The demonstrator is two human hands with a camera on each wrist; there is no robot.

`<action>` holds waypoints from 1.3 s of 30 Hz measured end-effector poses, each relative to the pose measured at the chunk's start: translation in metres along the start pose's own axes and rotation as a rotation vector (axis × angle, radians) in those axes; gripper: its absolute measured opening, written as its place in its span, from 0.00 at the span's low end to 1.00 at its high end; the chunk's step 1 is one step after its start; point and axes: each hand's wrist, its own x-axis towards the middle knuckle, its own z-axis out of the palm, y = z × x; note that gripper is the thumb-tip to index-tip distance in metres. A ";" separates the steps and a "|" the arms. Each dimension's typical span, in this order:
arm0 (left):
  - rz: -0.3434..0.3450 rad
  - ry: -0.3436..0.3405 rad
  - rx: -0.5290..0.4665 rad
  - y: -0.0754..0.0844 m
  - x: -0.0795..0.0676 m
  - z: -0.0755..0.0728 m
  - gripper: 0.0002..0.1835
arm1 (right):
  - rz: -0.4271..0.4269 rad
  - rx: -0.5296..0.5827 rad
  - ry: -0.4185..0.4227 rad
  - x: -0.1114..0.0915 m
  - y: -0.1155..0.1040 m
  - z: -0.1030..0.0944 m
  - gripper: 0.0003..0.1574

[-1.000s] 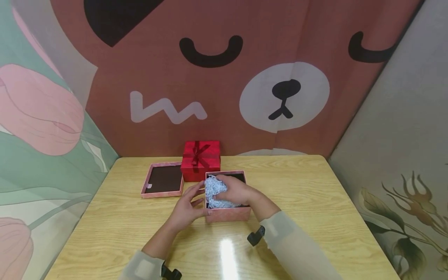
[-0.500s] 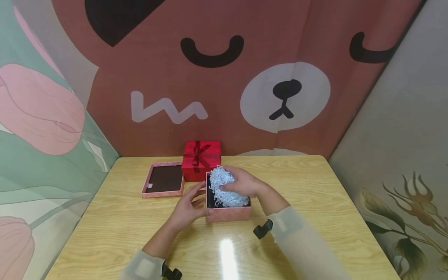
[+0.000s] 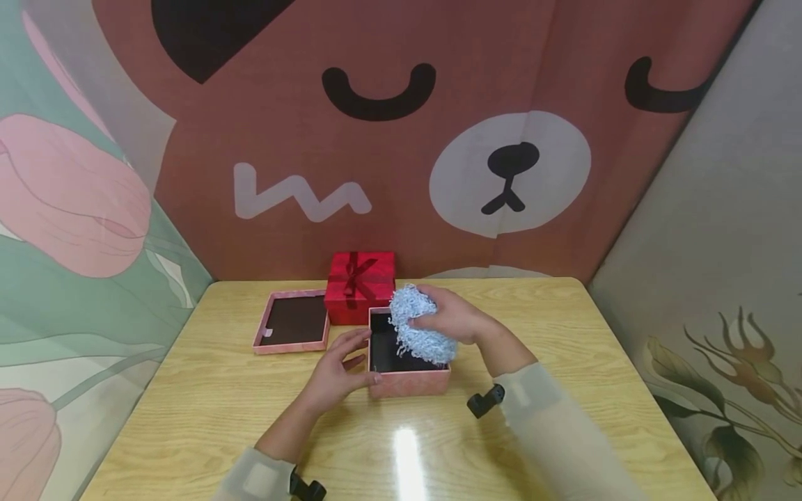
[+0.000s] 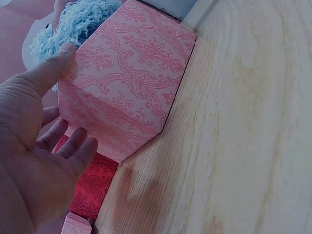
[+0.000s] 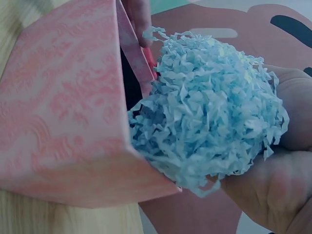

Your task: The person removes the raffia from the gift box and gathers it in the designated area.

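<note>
My right hand (image 3: 452, 316) grips a clump of light blue shredded paper (image 3: 416, 332), thumb on the near side. The clump overhangs the right part of a pink patterned box (image 3: 410, 384), whose dark inside shows at the left. In the right wrist view, the shredded paper (image 5: 214, 107) bulges out past the box rim, and loose strands trail from it. My left hand (image 3: 335, 376) rests against the box's left side, thumb at the near corner and fingers spread along the wall. The left wrist view shows its thumb and fingertips right at the box wall (image 4: 126, 78).
A red gift box (image 3: 360, 285) with a dark ribbon bow stands just behind the pink box. To its left lies the pink box lid (image 3: 291, 321), dark inside facing up. All rest on a wooden table (image 3: 539, 417) against a bear-printed backdrop (image 3: 282, 250).
My right hand has lifted the shredded paper up and to the right, baring the box's dark inside. My left hand has stayed at the box's left side.
</note>
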 end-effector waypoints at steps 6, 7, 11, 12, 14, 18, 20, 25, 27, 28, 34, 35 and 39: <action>-0.001 -0.006 -0.003 -0.002 0.001 -0.001 0.44 | 0.002 0.032 0.027 -0.005 0.003 -0.014 0.52; 0.000 -0.009 -0.002 -0.002 0.000 -0.001 0.44 | 0.005 0.033 0.032 -0.006 0.003 -0.017 0.51; -0.006 -0.011 0.001 -0.001 -0.001 -0.002 0.45 | 0.034 0.038 0.051 -0.010 0.010 -0.028 0.52; -0.006 -0.010 0.002 -0.001 -0.001 -0.001 0.45 | 0.040 0.044 0.055 -0.011 0.012 -0.030 0.52; -0.006 -0.006 0.001 -0.001 -0.001 -0.001 0.44 | 0.046 0.071 0.062 -0.013 0.018 -0.036 0.53; -0.001 -0.004 -0.002 0.000 -0.001 -0.001 0.44 | 0.059 0.110 0.088 -0.018 0.029 -0.047 0.54; 0.000 -0.005 -0.003 0.000 -0.001 -0.001 0.44 | 0.056 0.138 0.098 -0.021 0.036 -0.052 0.54; -0.008 -0.007 -0.005 0.001 -0.001 -0.001 0.44 | 0.071 0.168 0.138 -0.029 0.049 -0.064 0.54; -0.012 -0.003 -0.002 0.002 -0.001 -0.001 0.44 | 0.078 0.169 0.150 -0.031 0.054 -0.068 0.56; -0.012 0.001 0.001 0.002 -0.002 -0.001 0.44 | 0.079 0.180 0.153 -0.032 0.058 -0.069 0.56; 0.008 0.006 0.008 0.003 -0.001 0.000 0.45 | 0.084 0.250 0.181 -0.037 0.086 -0.077 0.55; 0.011 0.006 0.007 0.003 -0.001 0.000 0.45 | 0.091 0.246 0.189 -0.038 0.091 -0.078 0.55; 0.021 0.004 0.008 0.002 -0.001 0.000 0.45 | 0.137 0.222 0.213 -0.044 0.108 -0.082 0.56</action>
